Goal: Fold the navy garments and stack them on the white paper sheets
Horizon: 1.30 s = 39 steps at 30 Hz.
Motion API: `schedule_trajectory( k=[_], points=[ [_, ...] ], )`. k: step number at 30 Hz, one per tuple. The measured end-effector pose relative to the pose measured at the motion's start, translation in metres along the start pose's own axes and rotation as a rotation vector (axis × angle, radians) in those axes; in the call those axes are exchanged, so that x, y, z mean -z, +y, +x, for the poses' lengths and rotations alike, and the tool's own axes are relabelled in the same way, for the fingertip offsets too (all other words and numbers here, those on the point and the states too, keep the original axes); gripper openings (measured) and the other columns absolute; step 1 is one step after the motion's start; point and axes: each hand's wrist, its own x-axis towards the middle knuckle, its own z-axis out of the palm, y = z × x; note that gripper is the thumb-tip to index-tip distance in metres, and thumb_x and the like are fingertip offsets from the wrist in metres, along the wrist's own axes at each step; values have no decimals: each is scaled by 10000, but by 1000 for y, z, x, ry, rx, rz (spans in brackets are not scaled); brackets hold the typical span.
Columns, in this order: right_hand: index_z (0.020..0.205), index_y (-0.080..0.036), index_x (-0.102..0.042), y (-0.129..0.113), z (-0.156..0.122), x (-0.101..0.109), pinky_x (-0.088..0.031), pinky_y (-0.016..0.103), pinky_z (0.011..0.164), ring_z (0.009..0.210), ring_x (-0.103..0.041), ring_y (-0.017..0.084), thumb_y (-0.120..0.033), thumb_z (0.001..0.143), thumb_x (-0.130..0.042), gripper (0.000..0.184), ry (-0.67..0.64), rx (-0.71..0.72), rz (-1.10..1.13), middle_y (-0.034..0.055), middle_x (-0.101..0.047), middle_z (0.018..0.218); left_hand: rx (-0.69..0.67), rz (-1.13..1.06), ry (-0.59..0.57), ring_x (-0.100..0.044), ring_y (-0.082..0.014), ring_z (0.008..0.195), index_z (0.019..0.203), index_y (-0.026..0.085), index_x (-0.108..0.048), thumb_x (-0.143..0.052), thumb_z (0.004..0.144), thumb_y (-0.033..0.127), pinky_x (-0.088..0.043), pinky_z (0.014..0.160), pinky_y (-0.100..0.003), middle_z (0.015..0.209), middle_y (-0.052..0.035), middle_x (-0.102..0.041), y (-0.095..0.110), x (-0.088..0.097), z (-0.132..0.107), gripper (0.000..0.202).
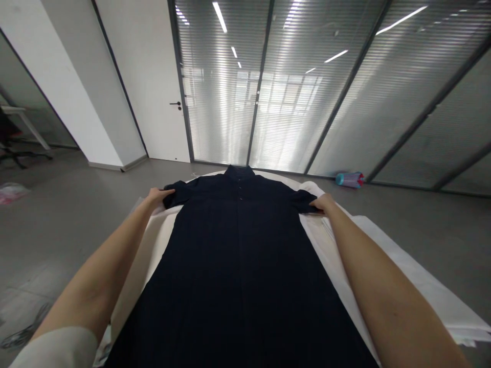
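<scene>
A dark navy short-sleeved garment (240, 245), like a long shirt, lies spread front side up over a white-covered table (159, 240). Its collar points away from me, and a few small buttons run down below it. My left hand (157, 197) pinches the cuff of the sleeve on the left. On the other side, my right hand (324, 203) is closed on the right sleeve's cuff. Both arms reach far forward, and the sleeves extend outward to each side. The garment's lower end runs out of view at the bottom.
White cloth (406, 276) spreads along the right side. On the floor by the glass partition (284, 117) lies a striped cylindrical bag or basket (350, 179). Cables (25, 332) and a plastic bag (12, 193) are on the floor at left, with an office chair (15, 145) behind.
</scene>
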Motion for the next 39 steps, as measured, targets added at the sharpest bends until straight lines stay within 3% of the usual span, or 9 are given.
schedule_trajectory(
  k=[4, 7, 12, 16, 21, 24, 29, 34, 39],
  points=[
    [1094, -57, -677, -12, -17, 2, -592, 446, 665, 903, -704, 376, -189, 718, -773, 410, 118, 2, -24, 215, -710, 935, -124, 49, 26, -675, -282, 981, 970, 131, -666, -777, 587, 189, -538, 825, -338, 939, -97, -711, 16, -8, -4, 403],
    [1324, -104, -565, -32, -39, 1, -551, 462, 852, 1090, -646, 355, -135, 793, -654, 539, 250, 57, -7, 226, -659, 1169, -343, 184, 34, -665, -256, 1034, 1100, 157, -660, -712, 669, 198, -517, 883, -322, 1082, -99, -709, 39, -19, -19, 436],
    [1425, -173, -479, -64, -72, -17, -452, 467, 969, 1150, -572, 319, -139, 883, -492, 543, 424, 374, -33, 172, -615, 1253, -600, 401, -11, -664, -272, 1045, 1075, 195, -691, -635, 776, 237, -506, 880, -335, 1084, -81, -728, 82, -56, -66, 307],
    [1445, -143, -478, -81, -94, -52, -408, 416, 1031, 1132, -533, 287, -123, 893, -448, 554, 345, 708, -46, 150, -621, 1216, -698, 500, -115, -651, -292, 1099, 1155, 168, -660, -565, 834, 192, -501, 913, -364, 1134, -120, -716, 96, -99, -107, 336],
    [1416, -151, -532, -85, -117, -90, -424, 373, 1038, 1090, -558, 255, -174, 910, -491, 507, 126, 1008, -100, 120, -639, 1180, -776, 567, -479, -678, -301, 1053, 1147, 150, -692, -727, 769, 309, -530, 912, -355, 1105, -124, -733, 96, -135, -135, 412],
    [1390, -144, -557, -76, -117, -90, -435, 382, 1048, 1136, -569, 257, -324, 960, -489, 471, 147, 1034, -2, 121, -640, 1238, -857, 506, -571, -680, -243, 1068, 1141, 187, -717, -636, 857, 378, -524, 945, -295, 1148, -70, -732, 95, -128, -128, 352],
    [1283, -152, -655, -57, -104, -77, -421, 384, 1088, 1213, -582, 235, -331, 1024, -318, 461, 203, 956, 102, 107, -656, 1290, -1031, 409, -467, -549, -242, 1295, 1289, 165, -653, -382, 973, 412, -388, 1135, -347, 1341, -79, -639, 66, -97, -91, 484],
    [1311, -153, -648, -48, -99, -77, -386, 416, 1132, 1323, -520, 246, -360, 1034, -280, 506, 92, 936, 7, 118, -592, 1389, -921, 711, -505, -297, -292, 1476, 1467, 107, -478, -291, 979, 563, -243, 1206, -434, 1562, -137, -381, 17, -83, -77, 694],
    [1410, -171, -563, -32, -89, -68, -336, 436, 1169, 1375, -461, 250, -292, 1001, -328, 487, 57, 913, -20, 113, -503, 1479, -882, 846, -487, -218, -293, 1504, 1537, 141, -363, -250, 973, 630, -219, 1200, -494, 1623, -118, -243, 8, -77, -84, 754]
  ],
)
